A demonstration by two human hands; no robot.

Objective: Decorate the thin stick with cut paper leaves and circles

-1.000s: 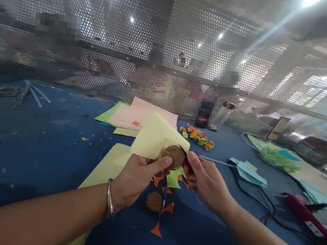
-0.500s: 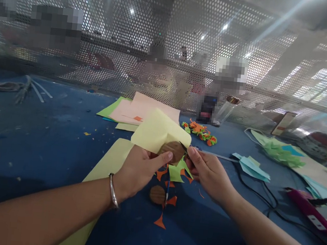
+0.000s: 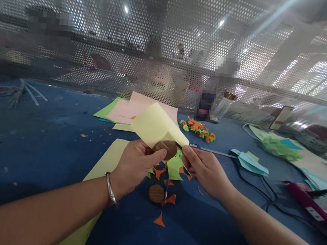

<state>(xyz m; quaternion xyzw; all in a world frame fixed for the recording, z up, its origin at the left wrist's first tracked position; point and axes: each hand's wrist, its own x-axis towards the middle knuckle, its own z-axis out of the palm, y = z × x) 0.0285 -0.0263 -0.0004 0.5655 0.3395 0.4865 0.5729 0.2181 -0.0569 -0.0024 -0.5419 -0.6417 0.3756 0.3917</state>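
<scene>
My left hand (image 3: 138,162) is closed, its thumb pressing a round brown wooden disc (image 3: 165,150) against a sheet of pale yellow paper (image 3: 157,125). Closed too, my right hand (image 3: 202,165) grips what look like scissors (image 3: 179,145); only a dark blade tip shows, at the paper beside the disc's right edge. The fingers hide the handles. Below the hands, a second wooden disc (image 3: 156,194) lies on the blue table next to a thin blue pen-like stick (image 3: 166,189). Orange paper scraps (image 3: 159,218) with curved edges and a green paper piece (image 3: 175,168) lie around them.
Pink sheets (image 3: 150,103) lie behind the hands, and a yellow sheet (image 3: 106,161) under my left forearm. Curled orange and green pieces (image 3: 199,130) sit farther back. To the right are light blue papers (image 3: 251,163), black cables and a magenta power strip (image 3: 304,199). A perforated metal screen (image 3: 115,55) bounds the table.
The yellow paper and disc have tilted and shifted slightly left between my hands. The blade stays beside the disc. The whole view has shifted a little.
</scene>
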